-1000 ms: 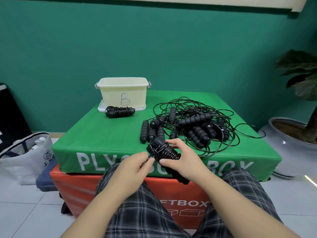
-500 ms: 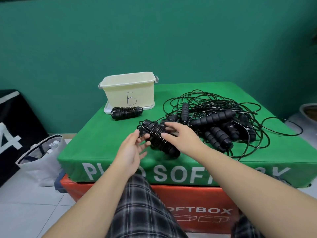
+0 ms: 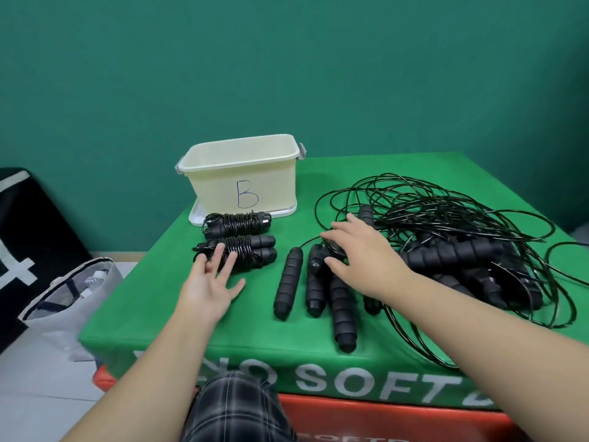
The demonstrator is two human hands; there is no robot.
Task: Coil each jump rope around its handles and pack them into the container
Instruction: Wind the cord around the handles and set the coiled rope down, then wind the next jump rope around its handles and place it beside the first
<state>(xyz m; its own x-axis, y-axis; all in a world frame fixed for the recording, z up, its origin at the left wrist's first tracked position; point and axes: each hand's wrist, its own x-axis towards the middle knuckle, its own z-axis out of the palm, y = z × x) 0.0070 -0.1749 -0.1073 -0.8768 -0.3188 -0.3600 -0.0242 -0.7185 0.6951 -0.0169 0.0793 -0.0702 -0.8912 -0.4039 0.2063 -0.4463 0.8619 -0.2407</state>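
Two coiled jump ropes lie side by side on the green soft box (image 3: 159, 314): the far coiled rope (image 3: 237, 222) and the near coiled rope (image 3: 251, 250). Behind them stands the cream container (image 3: 242, 173) marked "B". My left hand (image 3: 212, 282) is spread, its fingertips touching the near coiled rope. My right hand (image 3: 360, 253) reaches with loose fingers over the loose black handles (image 3: 318, 282), at the edge of the tangled pile of ropes (image 3: 446, 237). Whether it grips a handle is hidden under the palm.
The green box sits on an orange box (image 3: 382, 419). A white tote bag (image 3: 63, 301) and a black panel (image 3: 19, 244) stand on the floor at the left. A teal wall runs behind. My plaid-covered knee (image 3: 229, 409) is at the bottom.
Both hands let go of the wrapped rope; it now lies beside the first coiled rope. My right hand has moved right onto the loose handles. The camera tilted closer.
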